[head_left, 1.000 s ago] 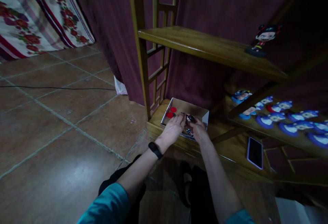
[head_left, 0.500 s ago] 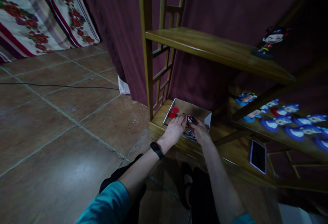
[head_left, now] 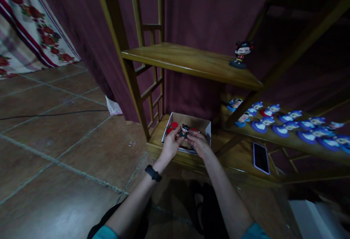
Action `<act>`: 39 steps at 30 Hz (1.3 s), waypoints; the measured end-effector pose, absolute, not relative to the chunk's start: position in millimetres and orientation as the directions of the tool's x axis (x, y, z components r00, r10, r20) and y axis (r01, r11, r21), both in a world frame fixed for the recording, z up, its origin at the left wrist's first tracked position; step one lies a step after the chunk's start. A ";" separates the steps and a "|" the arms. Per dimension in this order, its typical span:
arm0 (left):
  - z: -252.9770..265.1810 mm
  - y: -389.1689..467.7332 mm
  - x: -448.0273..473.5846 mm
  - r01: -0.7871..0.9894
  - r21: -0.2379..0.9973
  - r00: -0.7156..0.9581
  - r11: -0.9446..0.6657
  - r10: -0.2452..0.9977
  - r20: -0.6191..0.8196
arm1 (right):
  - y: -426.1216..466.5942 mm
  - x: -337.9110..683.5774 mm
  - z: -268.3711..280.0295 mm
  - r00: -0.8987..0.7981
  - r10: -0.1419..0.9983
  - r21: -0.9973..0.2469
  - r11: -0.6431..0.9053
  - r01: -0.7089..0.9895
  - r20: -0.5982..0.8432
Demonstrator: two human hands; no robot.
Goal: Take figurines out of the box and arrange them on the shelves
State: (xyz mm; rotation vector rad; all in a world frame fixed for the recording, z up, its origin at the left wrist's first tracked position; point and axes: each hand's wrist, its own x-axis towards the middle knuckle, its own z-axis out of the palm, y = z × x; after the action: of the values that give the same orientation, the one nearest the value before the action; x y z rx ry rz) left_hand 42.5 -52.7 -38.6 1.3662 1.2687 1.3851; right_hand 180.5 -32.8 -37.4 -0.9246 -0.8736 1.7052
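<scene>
Between my two hands, just over an open cardboard box (head_left: 203, 122), is a small black-haired figurine (head_left: 185, 129), upright with its face toward me. My left hand (head_left: 172, 142) grips it from the left, near its dark base. From the other side, my right hand (head_left: 199, 142) holds it with the fingertips. Inside the box lie red discs (head_left: 174, 125) and further dark and red pieces, partly hidden by my hands. A similar black-haired figurine (head_left: 242, 54) stands on the shelf board above.
The box rests on the low board of a wooden shelf unit (head_left: 191, 62). To the right, several blue-and-white figurines (head_left: 287, 127) stand on another shelf board. Below them lies a phone (head_left: 261, 157). A white box (head_left: 308, 217) sits on the floor at lower right; a cable (head_left: 54, 115) crosses the tiles.
The figurine has come up into plain sight between my hands, its face now toward me. My view has swung to the right, and the shelf appears further left.
</scene>
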 end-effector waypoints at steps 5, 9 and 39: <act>-29.8 -52.1 42.5 -0.285 0.958 -0.092 0.015 0.995 -0.043 | -35.0 180.9 -29.8 -0.255 0.951 -0.860 -0.272 -0.431 -0.173; -23.2 -52.7 41.0 -0.430 0.898 -0.096 0.093 0.984 -0.147 | -35.5 180.1 -27.8 -0.261 0.951 -0.854 -0.269 -0.446 -0.163; -10.9 -53.2 30.1 -0.796 0.504 0.188 0.336 0.928 -0.322 | -41.9 168.4 -20.3 -0.162 0.986 -0.967 0.007 -0.255 0.050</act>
State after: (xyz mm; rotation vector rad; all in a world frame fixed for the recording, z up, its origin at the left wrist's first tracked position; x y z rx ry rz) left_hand 30.1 -53.2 -10.9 0.2443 0.6396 1.2290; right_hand 168.4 -41.9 -20.3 -0.9119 -1.1471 1.4188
